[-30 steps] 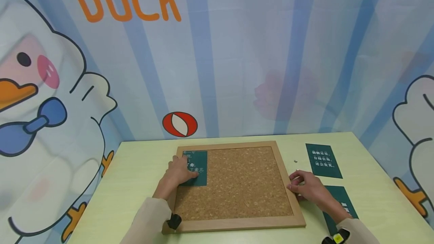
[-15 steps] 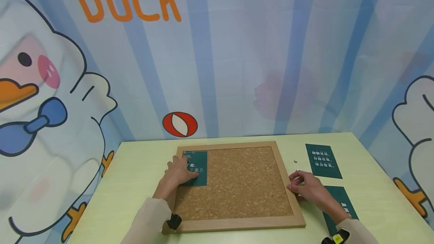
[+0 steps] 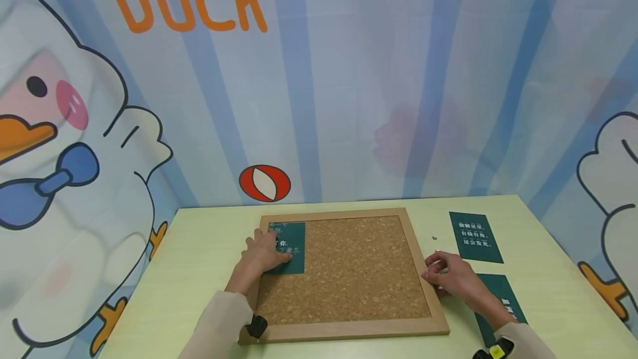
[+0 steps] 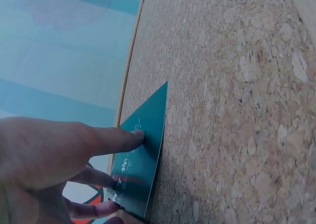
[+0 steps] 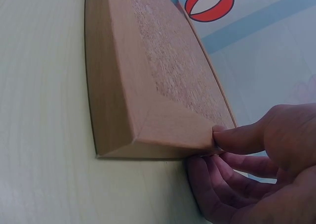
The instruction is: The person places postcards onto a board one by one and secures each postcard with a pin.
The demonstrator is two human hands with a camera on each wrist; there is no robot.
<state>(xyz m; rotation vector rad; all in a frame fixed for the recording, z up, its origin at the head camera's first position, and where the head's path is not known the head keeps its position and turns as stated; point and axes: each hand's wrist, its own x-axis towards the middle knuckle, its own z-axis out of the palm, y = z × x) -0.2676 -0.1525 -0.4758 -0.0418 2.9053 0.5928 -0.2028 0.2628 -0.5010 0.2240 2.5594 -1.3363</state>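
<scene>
Plainly, one corkboard [image 3: 349, 270] bears one card [image 3: 295, 240] (of three).

A flat, pale yellow table [image 3: 209, 248] lies under the fingers [image 3: 284, 257]. Past them hangs a wrinkly light-blue cloth wall [image 3: 344, 98] with darker blue stripes. High above the fingers, fat orange letters [image 3: 184, 1] say DUCK. A big white cartoon duck [image 3: 94, 204] with a blue bow [image 3: 60, 179] is drawn left of the fingers.

Booth-type setup w/ duck-print backdrop [image 3: 344, 82] behind tbl [image 3: 189, 270]
</scene>
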